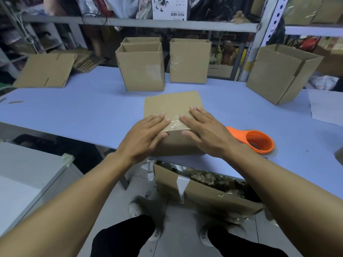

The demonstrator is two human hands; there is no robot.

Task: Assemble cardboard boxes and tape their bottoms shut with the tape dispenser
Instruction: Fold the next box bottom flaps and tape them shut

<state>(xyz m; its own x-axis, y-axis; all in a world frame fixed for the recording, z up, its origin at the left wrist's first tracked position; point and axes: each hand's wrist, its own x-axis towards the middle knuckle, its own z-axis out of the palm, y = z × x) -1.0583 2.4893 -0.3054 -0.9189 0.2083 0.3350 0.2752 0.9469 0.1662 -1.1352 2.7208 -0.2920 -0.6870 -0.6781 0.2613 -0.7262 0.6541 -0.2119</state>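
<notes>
your left hand (pixel 143 135) lies flat, fingers straight, pressing the top of the cardboard box (pixel 173 108) at frame centre, on the near edge of the blue table (pixel 74 112). clear tape (pixel 175 125) shows wrinkled between both hands, running over the box's near edge. your right hand (pixel 207 131) presses likewise, fingers extended, gripping nothing. orange tape dispenser (pixel 257 140) rests on the table just right of that hand, untouched. upper frame, left to right: flattened cardboard (pixel 45 71), three upright boxes (pixel 142 69), one tilted box (pixel 278 73).
</notes>
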